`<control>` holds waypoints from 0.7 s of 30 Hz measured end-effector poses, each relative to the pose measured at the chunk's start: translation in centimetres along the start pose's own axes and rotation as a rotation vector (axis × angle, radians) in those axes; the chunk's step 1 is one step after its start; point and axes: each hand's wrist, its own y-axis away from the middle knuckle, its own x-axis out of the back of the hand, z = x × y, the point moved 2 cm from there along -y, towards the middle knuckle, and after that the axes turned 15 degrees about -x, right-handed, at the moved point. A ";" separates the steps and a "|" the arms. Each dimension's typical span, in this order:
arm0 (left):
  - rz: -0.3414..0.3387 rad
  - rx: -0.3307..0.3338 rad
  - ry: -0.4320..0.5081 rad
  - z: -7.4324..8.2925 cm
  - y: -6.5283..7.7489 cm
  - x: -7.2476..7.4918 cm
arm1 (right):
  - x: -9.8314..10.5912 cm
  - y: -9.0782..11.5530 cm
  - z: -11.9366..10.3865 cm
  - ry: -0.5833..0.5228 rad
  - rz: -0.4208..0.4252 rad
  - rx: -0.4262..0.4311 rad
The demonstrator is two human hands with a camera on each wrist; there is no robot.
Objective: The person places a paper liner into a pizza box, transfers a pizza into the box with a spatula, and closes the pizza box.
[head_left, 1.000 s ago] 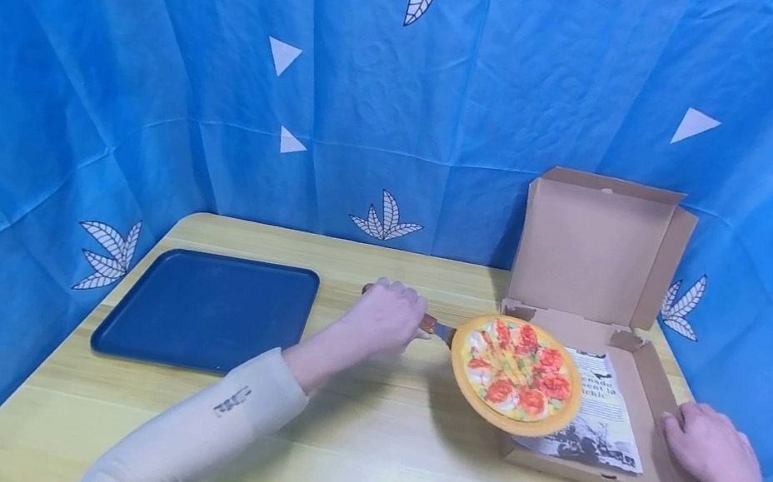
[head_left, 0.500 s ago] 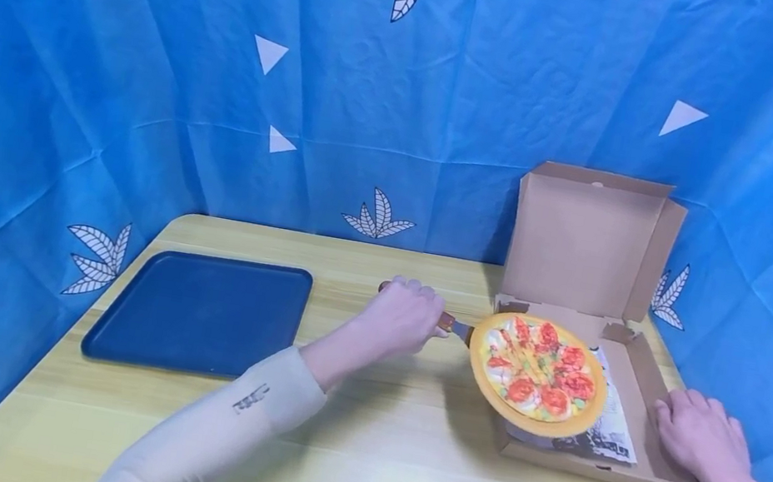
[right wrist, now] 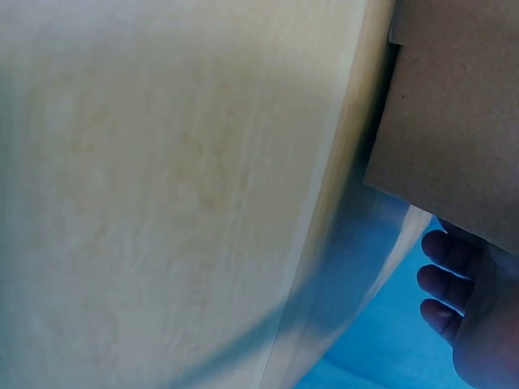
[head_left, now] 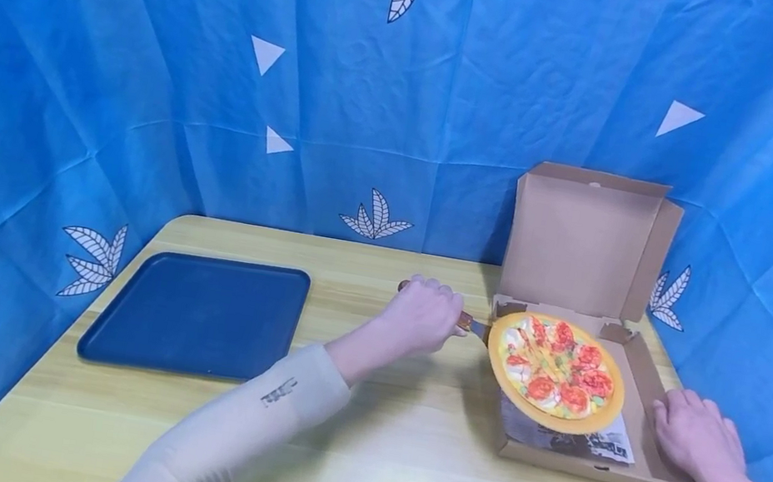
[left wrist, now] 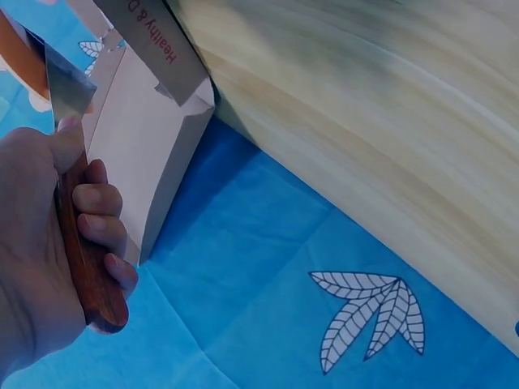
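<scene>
My left hand (head_left: 424, 314) grips the wooden handle (left wrist: 93, 275) of a pizza server, fingers wrapped round it. Its metal neck (head_left: 481, 332) leads under a round pizza (head_left: 555, 373) with red and white toppings and an orange rim. The blade beneath is hidden. Tilted slightly, the pizza overlaps the open cardboard pizza box (head_left: 645, 379) in the head view, above a printed paper sheet (head_left: 616, 442) lying inside. At the box's right wall is my right hand (head_left: 700, 438), thumb on the inner side and fingers (right wrist: 444, 284) outside, holding that wall.
A dark blue tray (head_left: 200, 317) lies on the left of the wooden table (head_left: 394, 478). The box lid (head_left: 575, 246) stands upright at the back, close to the blue curtain (head_left: 410, 93) that surrounds the table.
My left hand has carried the server and pizza to the right, farther over the box. The right hand stays at the box's right wall. The head view has shifted slightly.
</scene>
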 end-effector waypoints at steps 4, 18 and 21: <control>0.018 0.008 -0.021 0.3 -0.7 -0.1 | 0.0 -0.1 0.0 -0.002 0.002 -0.003; -0.045 0.015 -0.095 2.3 -3.3 0.3 | -0.1 0.0 -0.1 -0.008 -0.004 -0.009; -0.056 0.017 -0.122 2.6 -3.8 0.4 | -0.1 0.0 -0.2 -0.016 -0.003 -0.008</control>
